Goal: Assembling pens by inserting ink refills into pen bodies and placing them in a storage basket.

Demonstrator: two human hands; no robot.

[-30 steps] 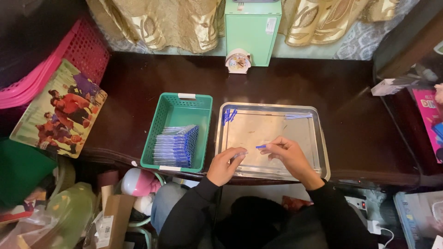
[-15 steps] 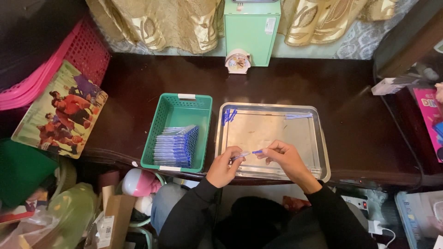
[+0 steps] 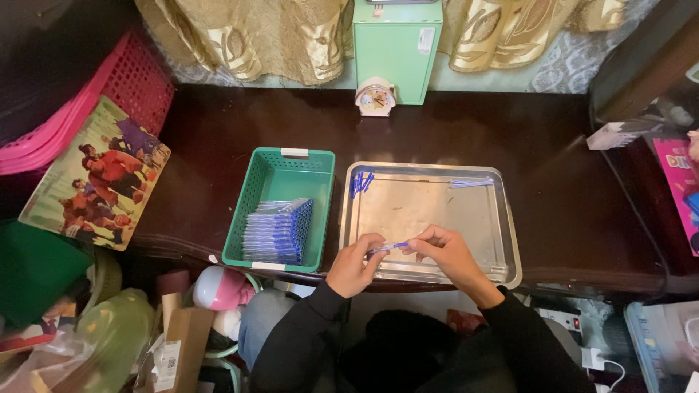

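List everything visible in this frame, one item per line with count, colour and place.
pen: one, blue, held between both hands over the tray's near edge
metal tray: one, silver, on the table
pen parts: a few, blue, tray's far left corner; more at far right
green basket: one, left of tray
stacked pens: many, blue, inside the basket
small clock: one, white, far table edge
green box: one, behind the clock
pink basket: one, far left
left hand: grips pen
right hand: grips pen

Tray (image 3: 510, 240) middle open; basket (image 3: 251, 211) wall blocks left, clock (image 3: 376, 97) and green box (image 3: 397, 47) stand behind, bare desk (image 3: 575, 211) right.
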